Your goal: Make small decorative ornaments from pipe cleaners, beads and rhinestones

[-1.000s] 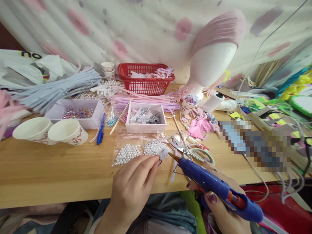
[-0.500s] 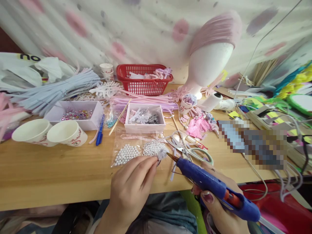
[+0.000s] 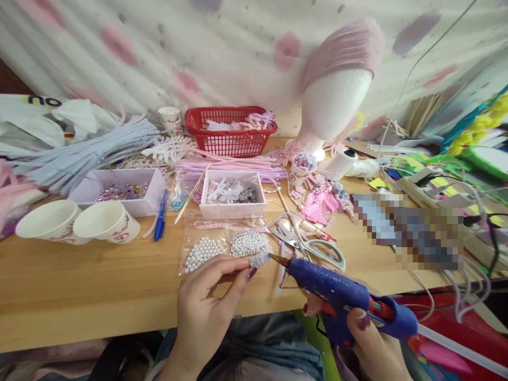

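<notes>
Between the thumb and fingertips of my left hand [image 3: 208, 304] is a small pale grey-blue fuzzy piece [image 3: 260, 259], apparently bent pipe cleaner. My right hand [image 3: 365, 338] is wrapped round the handle of a blue hot glue gun [image 3: 329, 288]. The gun's brassy nozzle points left, its tip at or very near the fuzzy piece; contact is hard to make out. A glue stick [image 3: 460, 352] sticks out of the gun's rear. Just beyond my left fingertips lie white pearl beads [image 3: 249, 244] on a clear bag. Scissors [image 3: 309, 246] rest behind the gun.
Two paper cups [image 3: 106, 222] lean at the left beside a bead box [image 3: 119, 193] and a blue pen [image 3: 160, 216]. Further back are a white box [image 3: 233, 209], a red basket [image 3: 230, 143], pipe cleaner bundles [image 3: 87, 148] and a mannequin head [image 3: 331, 106]. Cables [image 3: 472, 286] run along the right.
My left fingers have turned and loosened their curl, so the fuzzy piece lies more sideways and slightly lower. The glue gun's rear has shifted a little, and my right thumb has moved along it.
</notes>
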`<state>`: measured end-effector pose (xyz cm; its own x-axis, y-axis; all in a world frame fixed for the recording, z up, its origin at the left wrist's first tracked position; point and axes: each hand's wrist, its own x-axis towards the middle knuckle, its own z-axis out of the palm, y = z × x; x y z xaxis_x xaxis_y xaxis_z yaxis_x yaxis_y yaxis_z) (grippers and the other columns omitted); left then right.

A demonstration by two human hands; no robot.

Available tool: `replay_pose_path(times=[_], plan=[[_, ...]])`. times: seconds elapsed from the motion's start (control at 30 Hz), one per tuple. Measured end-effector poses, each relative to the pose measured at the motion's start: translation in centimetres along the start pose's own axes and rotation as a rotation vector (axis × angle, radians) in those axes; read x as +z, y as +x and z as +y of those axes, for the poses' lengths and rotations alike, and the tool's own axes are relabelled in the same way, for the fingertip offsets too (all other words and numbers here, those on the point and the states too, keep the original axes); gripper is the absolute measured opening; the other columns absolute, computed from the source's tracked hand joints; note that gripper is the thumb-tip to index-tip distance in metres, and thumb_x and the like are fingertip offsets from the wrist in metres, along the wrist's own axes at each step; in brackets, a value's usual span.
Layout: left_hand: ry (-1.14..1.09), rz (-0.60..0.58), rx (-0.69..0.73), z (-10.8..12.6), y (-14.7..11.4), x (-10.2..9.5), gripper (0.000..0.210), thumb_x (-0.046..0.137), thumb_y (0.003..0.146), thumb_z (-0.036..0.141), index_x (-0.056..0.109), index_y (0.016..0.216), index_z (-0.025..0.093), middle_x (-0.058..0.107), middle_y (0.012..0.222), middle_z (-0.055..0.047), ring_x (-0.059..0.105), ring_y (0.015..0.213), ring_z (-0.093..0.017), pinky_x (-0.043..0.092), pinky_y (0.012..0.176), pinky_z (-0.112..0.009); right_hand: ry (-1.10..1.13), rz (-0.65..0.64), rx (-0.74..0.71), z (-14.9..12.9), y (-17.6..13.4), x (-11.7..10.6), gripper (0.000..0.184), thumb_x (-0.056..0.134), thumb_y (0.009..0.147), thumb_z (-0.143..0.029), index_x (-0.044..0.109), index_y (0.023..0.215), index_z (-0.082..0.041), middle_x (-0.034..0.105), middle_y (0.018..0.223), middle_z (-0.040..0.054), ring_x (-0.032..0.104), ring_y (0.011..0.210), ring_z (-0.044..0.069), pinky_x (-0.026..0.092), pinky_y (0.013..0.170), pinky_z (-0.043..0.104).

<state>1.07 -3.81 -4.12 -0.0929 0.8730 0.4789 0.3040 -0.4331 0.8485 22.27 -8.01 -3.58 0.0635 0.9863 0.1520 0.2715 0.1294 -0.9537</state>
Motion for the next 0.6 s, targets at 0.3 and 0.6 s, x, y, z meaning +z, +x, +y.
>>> replay_pose_path(times=[0.3, 0.6], plan=[[-0.039, -0.012, -0.051, -0.53, -0.27, -0.23, 0.015, 0.07, 0.081, 0.009, 0.075, 0.082, 0.022, 0.075, 0.078, 0.0, 0.071, 0.07, -0.013, 0.059, 0.065, -0.017, 0.067, -0.05, 0.052, 0.91, -0.15, -0.2, 0.044, 0.054, 0.09, -0.06, 0.072, 0.079, -0.021, 0.069, 0.064, 0.0062, 0.066, 0.065, 0.026, 0.055, 0.072, 0.038], [-0.166, -0.041, -0.132, -0.84, -0.44, -0.38, 0.016, 0.07, 0.083, 0.009, 0.075, 0.084, 0.024, 0.072, 0.079, 0.002, 0.069, 0.07, -0.011, 0.057, 0.066, -0.015, 0.039, -0.103, 0.037, 0.35, 0.22, -0.37, 0.05, 0.048, 0.093, -0.06, 0.066, 0.069, -0.02, 0.067, 0.059, 0.0074, 0.065, 0.055, 0.023, 0.056, 0.06, 0.035]])
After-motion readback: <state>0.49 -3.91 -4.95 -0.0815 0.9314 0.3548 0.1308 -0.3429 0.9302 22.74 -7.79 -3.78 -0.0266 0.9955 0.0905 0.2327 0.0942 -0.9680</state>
